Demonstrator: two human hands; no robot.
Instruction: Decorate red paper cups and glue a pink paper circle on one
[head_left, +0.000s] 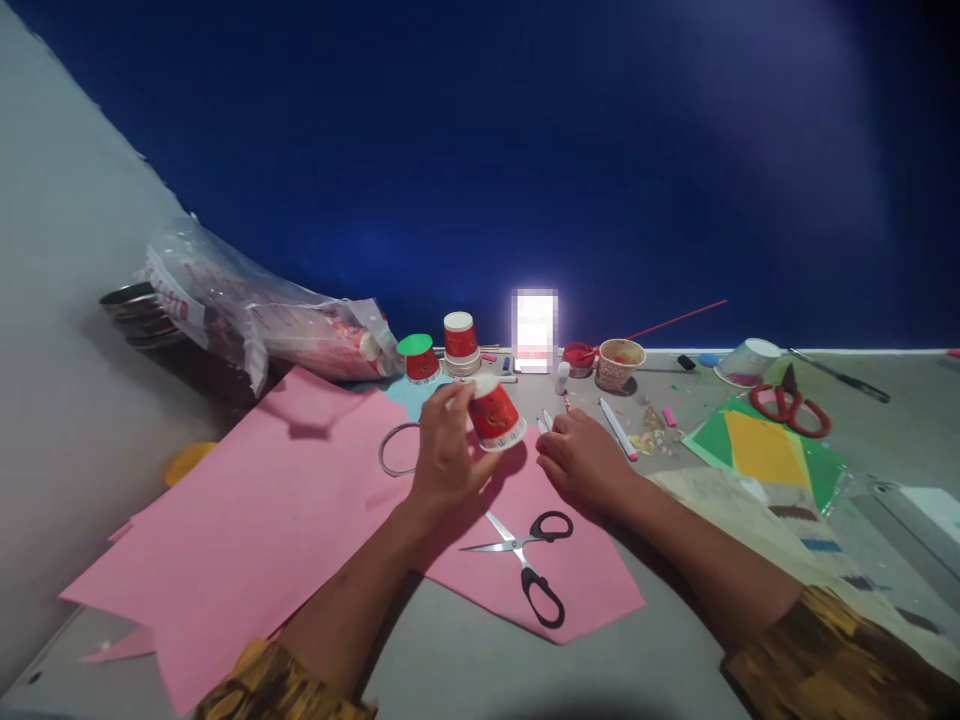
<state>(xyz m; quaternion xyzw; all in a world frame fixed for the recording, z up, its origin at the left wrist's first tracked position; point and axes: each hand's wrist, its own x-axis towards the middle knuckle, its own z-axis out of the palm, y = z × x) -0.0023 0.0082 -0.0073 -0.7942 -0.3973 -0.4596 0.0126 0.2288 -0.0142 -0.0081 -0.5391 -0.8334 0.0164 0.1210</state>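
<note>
My left hand (448, 445) grips a red paper cup (496, 418) with a white base. The cup is upside down and slightly tilted, raised over pink paper. To its right, my right hand (583, 458) is low at the table with fingers curled. White marker ends (547, 419) poke out past its fingertips; the rest of them is hidden under the hand. Black-handled scissors (517, 546) lie part open on the pink paper (592, 590), below both hands. A grey ring (384, 452) sits just left of my left hand, partly covered by it.
Along the wall stand a green-topped red cup (418, 360), stacked cups (460, 340), a bright phone-like screen (535, 330) and a patterned cup (620, 366). Red-handled scissors (789, 405) rest on coloured sheets at right. A plastic bag (285, 320) with cups fills the back left.
</note>
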